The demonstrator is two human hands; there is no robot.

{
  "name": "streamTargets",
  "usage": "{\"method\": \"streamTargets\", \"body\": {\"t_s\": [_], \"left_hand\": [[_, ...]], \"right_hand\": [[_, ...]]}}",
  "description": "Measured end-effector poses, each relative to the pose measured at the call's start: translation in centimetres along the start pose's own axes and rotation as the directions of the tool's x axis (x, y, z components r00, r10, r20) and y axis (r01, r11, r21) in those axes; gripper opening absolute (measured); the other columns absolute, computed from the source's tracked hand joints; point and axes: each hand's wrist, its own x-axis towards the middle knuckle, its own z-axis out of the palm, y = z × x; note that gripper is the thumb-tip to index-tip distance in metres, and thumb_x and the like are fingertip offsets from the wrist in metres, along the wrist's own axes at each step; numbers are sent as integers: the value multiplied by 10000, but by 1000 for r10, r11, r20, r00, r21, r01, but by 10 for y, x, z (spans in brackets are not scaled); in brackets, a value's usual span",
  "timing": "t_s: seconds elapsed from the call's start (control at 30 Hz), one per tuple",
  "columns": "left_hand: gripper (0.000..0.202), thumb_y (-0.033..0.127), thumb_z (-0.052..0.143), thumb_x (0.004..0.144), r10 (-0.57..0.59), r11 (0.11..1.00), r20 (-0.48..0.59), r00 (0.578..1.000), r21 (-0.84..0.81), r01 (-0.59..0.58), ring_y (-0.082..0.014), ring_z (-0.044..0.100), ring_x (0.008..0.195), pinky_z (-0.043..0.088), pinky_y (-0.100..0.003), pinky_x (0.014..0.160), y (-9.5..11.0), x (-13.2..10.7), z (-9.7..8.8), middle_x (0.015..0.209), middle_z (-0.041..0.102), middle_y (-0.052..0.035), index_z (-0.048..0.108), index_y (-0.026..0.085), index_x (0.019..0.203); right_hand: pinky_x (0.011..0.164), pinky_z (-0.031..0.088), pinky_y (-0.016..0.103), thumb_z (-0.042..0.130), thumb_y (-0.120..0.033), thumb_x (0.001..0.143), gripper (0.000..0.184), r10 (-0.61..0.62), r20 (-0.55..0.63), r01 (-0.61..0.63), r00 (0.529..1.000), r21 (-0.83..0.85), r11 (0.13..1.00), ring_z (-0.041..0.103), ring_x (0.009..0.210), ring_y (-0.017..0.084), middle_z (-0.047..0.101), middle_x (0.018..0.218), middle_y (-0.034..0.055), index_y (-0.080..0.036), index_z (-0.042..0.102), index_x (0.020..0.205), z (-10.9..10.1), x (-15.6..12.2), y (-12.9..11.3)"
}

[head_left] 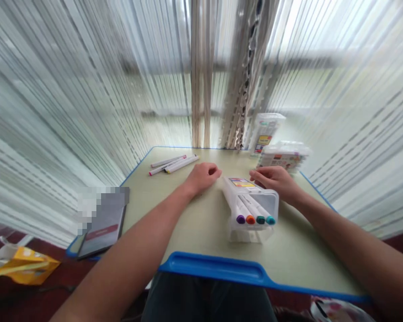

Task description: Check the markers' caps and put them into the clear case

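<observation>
A clear plastic marker case (233,201) lies in front of me, its open end toward me. Inside it are several white markers (251,208) with purple, orange, dark green and turquoise ends. My left hand (204,176) rests left of the case, fingers curled closed, with nothing visible in them. Just beyond the case's right side is my right hand (277,180), its thumb and fingers pressed together. The case partly hides its underside, so I cannot make out whether it holds anything. Several loose markers (174,164) lie in a small pile at the back left.
Two more clear plastic cases, one upright (266,134) and one wider (284,156), stand at the table's back right. A tablet-like device (102,228) lies at the left edge. The table has a blue front rim (215,267). String curtains (201,80) hang behind it.
</observation>
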Motion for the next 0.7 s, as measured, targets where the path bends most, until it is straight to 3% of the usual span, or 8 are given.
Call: {"method": "streamTargets", "body": {"t_s": [0.2, 0.27, 0.37, 0.53, 0.7], "left_hand": [[184, 207, 540, 871, -41, 991, -162, 986, 117, 61, -193, 637, 833, 464, -314, 814, 3, 0, -10, 875, 721, -66, 721, 173, 862], [198, 194, 538, 874, -81, 970, -246, 966, 202, 132, -242, 626, 984, 445, -374, 922, -1, 1, -17, 997, 712, -100, 716, 174, 957], [246, 203, 557, 869, -160, 882, -320, 934, 377, 281, -287, 588, 1101, 430, -420, 969, -11, 1, -28, 1104, 682, -118, 691, 183, 1074], [294, 213, 522, 885, -299, 776, -274, 914, 487, 400, -296, 575, 1146, 435, -423, 972, -25, 2, -37, 1203, 639, -131, 651, 170, 1146], [310, 250, 517, 889, -337, 771, -241, 910, 485, 413, -311, 595, 1136, 451, -437, 963, -29, 3, -35, 1197, 638, -154, 647, 158, 1155]], "right_hand": [[409, 297, 243, 689, -757, 661, 607, 16, -7, -17, 1000, -26, 1000, 477, 425, 119, 589, 487, 30, -152, 686, 605, 1, -2, -6], [418, 316, 245, 681, -792, 636, 643, 24, -13, -24, 1000, -38, 999, 487, 441, 126, 600, 504, 40, -150, 684, 601, 1, -3, -7], [428, 345, 258, 667, -841, 589, 693, 53, -26, -54, 998, -45, 998, 498, 458, 139, 613, 524, 59, -148, 686, 608, 2, -3, -8], [416, 346, 279, 635, -867, 590, 708, 57, -32, -59, 998, -71, 996, 506, 455, 160, 610, 522, 72, -160, 683, 602, 3, -3, -10], [421, 337, 263, 668, -799, 628, 640, 38, -43, -41, 998, -66, 997, 521, 452, 151, 598, 503, 49, -160, 673, 592, 2, -3, -11]]}}
